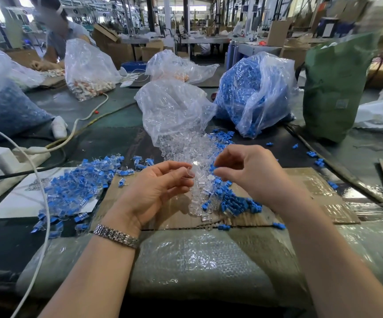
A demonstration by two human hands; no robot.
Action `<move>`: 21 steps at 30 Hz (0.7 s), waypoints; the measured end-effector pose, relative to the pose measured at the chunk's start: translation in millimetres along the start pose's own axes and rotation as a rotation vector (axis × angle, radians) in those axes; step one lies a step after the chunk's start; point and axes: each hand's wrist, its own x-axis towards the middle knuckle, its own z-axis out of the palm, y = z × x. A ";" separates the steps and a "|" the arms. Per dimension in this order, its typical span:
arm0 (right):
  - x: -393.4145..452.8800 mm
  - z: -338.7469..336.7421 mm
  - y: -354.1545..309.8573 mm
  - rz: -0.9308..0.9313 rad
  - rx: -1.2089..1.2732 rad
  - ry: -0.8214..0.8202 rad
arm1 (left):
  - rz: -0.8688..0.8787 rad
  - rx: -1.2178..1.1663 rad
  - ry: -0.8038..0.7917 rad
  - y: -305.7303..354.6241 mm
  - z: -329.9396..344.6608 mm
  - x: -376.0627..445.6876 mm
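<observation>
My left hand lies palm up over the cardboard sheet and pinches a small clear plastic piece between thumb and fingertips. My right hand hovers just to its right, fingers curled, the tips pinching a small blue plastic piece. Below and between the hands runs a heap of clear pieces spilling from an open clear bag. Loose blue pieces lie beside that heap. A pile of joined blue-and-clear pieces sits to the left.
A big bag of blue pieces stands behind right, a green sack further right. White power strip and cables lie at the left. Bubble wrap pads the near table edge. Another person works at the far left.
</observation>
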 end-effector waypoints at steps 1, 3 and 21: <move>-0.3 3.1 -4.5 -0.035 0.059 0.008 | -0.002 -0.007 0.000 0.6 1.8 -0.7; -0.8 8.9 -11.8 -0.092 0.113 0.028 | -0.009 -0.014 0.010 1.7 5.4 -1.5; -1.8 22.0 -36.0 -0.308 -0.333 -0.008 | 0.004 0.085 -0.109 4.0 9.8 -6.3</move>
